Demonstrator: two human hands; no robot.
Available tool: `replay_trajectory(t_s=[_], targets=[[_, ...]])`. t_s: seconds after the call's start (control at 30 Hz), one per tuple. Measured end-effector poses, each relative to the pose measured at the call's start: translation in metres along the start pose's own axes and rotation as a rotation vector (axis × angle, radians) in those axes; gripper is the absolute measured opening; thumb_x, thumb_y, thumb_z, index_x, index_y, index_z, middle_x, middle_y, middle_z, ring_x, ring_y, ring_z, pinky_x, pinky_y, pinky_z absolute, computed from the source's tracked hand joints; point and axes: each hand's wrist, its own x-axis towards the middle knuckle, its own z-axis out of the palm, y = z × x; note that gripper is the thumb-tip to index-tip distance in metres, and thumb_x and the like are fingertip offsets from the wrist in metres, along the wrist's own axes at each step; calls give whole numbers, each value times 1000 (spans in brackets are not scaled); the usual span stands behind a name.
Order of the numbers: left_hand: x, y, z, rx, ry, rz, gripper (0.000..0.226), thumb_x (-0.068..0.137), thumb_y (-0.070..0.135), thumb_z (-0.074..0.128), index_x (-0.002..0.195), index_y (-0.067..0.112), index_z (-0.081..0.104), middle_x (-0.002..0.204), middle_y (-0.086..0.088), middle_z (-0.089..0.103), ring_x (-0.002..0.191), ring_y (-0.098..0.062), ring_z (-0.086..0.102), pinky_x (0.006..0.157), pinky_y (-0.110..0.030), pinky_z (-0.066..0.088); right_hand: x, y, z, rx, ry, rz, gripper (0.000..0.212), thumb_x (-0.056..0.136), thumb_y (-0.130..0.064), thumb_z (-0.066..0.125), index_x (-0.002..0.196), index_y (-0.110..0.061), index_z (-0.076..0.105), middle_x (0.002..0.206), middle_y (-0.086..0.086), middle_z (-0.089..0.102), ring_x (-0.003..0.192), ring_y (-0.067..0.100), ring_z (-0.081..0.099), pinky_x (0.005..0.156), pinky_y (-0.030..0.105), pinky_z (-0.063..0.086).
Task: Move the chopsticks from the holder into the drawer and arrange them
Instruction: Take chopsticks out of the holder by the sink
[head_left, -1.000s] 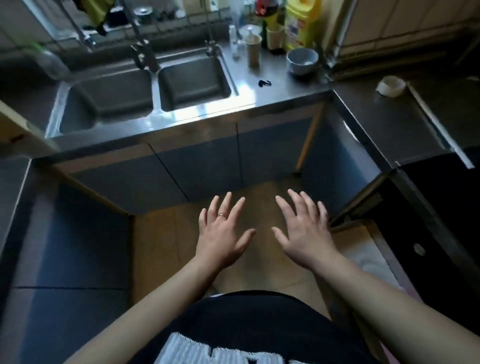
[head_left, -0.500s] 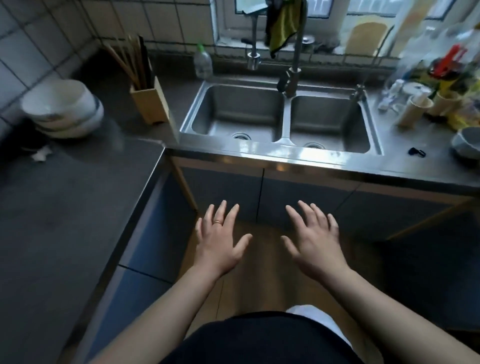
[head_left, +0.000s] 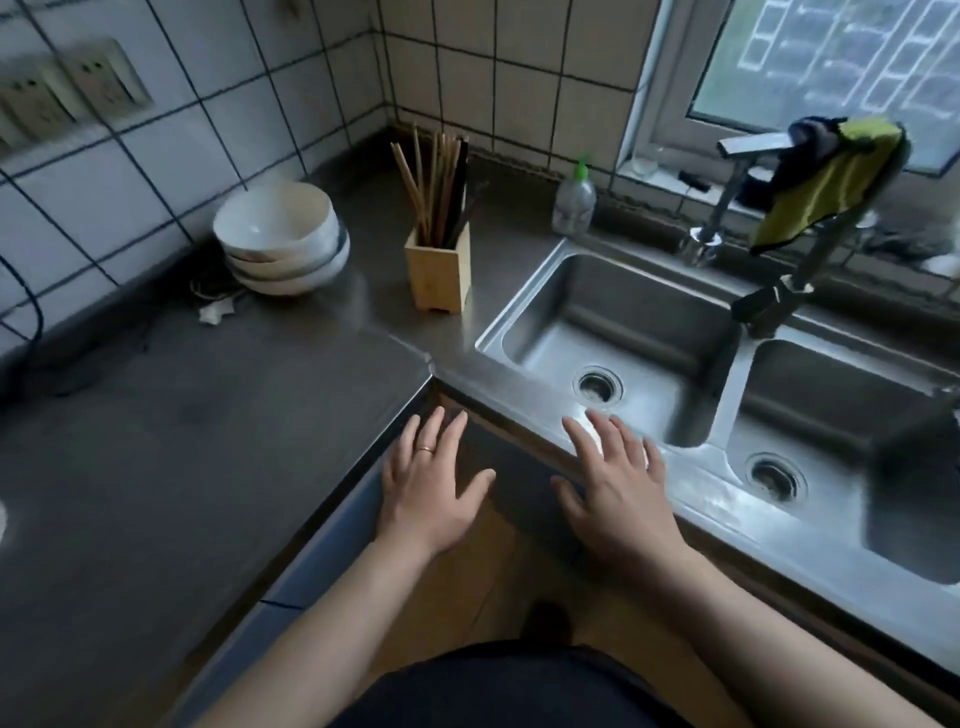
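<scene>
Several wooden and dark chopsticks (head_left: 439, 184) stand upright in a square bamboo holder (head_left: 439, 270) on the steel counter, in the corner between the tiled walls. My left hand (head_left: 428, 480) hovers flat with fingers spread, a ring on one finger, just in front of the counter's inner corner. My right hand (head_left: 615, 483) is also spread and empty, above the front rim of the sink. Both hands are well short of the holder. No drawer shows in this view.
Stacked white bowls (head_left: 283, 239) sit left of the holder. A double steel sink (head_left: 524, 317) lies to the right, with a faucet (head_left: 774, 301) draped in a yellow cloth (head_left: 826, 184). A soap bottle (head_left: 574, 200) stands by the window. Dark countertop (head_left: 182, 441) spreads left.
The view has swung left and up from the right counter and floor to the corner with the holder. Both hands stay spread and empty, now nearer the counter edge.
</scene>
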Motion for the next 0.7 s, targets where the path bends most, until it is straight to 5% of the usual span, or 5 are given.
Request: replay_trajectory(t_s=[0.4,0.7], targets=[[138,-11,-40,-209,179,-180,75,86,63,44,151,31,24,159,1,24,147,-23,14,117,-47,18,176,-18,-32,34,18,-177,65,89,-55,40,146,-33,19,156,2,24,145,27,18,117,50,17],[327,-61,-73,-509,175,-145,80,85,50,63,151,25,24,154,-6,33,141,-22,28,106,-31,24,317,-68,-32,275,105,14,78,88,-50,51,151,-25,11,157,0,22,144,21,19,114,41,22]])
